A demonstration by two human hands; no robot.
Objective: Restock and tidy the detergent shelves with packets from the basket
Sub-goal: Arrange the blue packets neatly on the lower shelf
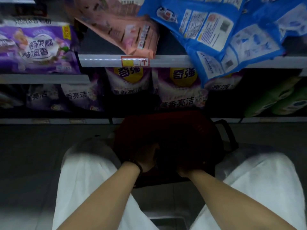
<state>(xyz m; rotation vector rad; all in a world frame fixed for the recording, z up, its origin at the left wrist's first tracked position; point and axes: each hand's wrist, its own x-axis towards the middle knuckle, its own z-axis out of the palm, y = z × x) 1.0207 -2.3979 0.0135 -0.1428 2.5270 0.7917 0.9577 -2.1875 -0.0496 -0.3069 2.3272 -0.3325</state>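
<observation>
Shelving (166,61) fills the upper half of the view, in tiers, dimly lit below. A grey floor (33,155) runs in front of it, and the person crouches there in white trousers (83,188).

Stock, by size:
- Blue packets (216,30) on the upper right tier lie slumped and askew. One hangs over the shelf edge and covers part of the row below.
- Purple packets (38,47) on the upper left tier stand face out.
- A pink packet (126,30) lies tilted on the middle tier, with bare shelf beside it.
- The lower purple row (181,83) stands upright, with green packets (279,98) at its right.

A dark red basket (166,130) sits on the floor just in front of the bottom shelf, its black handle (227,135) folded down to the right. Its inside is in deep shadow, so no packets can be made out there.

Both arms reach down into the basket. The left hand (146,160), with a dark wristband (138,165), is inside it, and the right hand (184,171) is at its near side. Whether either hand holds anything, or how the fingers lie, cannot be told in this light.

A price tag (134,61) is fixed to the middle rail.

Assessment: the task looks unfinished. The blue and pink stock needs straightening, the gap beside the pink packet needs filling, and a pick from the basket appears to be in hand.
</observation>
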